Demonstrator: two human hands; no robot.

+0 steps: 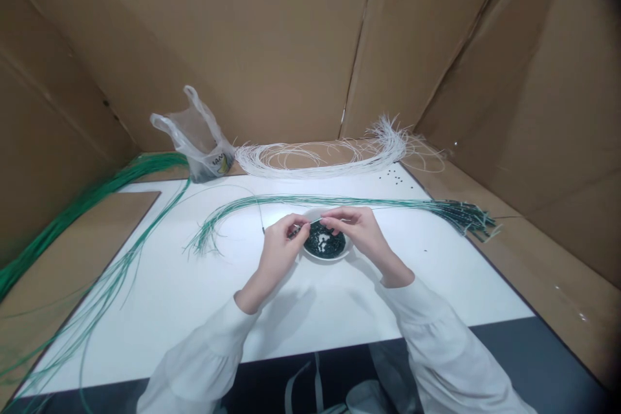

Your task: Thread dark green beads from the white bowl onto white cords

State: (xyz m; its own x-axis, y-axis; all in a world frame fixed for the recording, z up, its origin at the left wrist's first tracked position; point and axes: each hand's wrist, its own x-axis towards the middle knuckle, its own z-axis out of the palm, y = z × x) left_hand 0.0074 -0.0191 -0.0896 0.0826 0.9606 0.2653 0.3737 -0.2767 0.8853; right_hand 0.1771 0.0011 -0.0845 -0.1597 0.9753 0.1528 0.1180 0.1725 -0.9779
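Note:
My left hand (284,242) and my right hand (359,229) meet above a small white bowl (334,259). Both are closed in a pinch on a short, pale stretch of thin strand (315,220) that spans between their fingertips. Dark green, bead-like bits (332,244) fill much of the bowl, and its white bottom shows through in the middle. A fine loose strand (258,200) arcs down to the back of my left hand; whether it is the same one I cannot tell. Just behind the bowl lies a bundle of green strands (310,199), its right end dark and thick.
Coiled white strands (310,172) lie along the back. A plastic bag (204,149) stands at the back left, beside long green strands (92,207). Several dark specks (396,178) dot the white board (310,317). Cardboard walls (291,45) enclose the back and sides.

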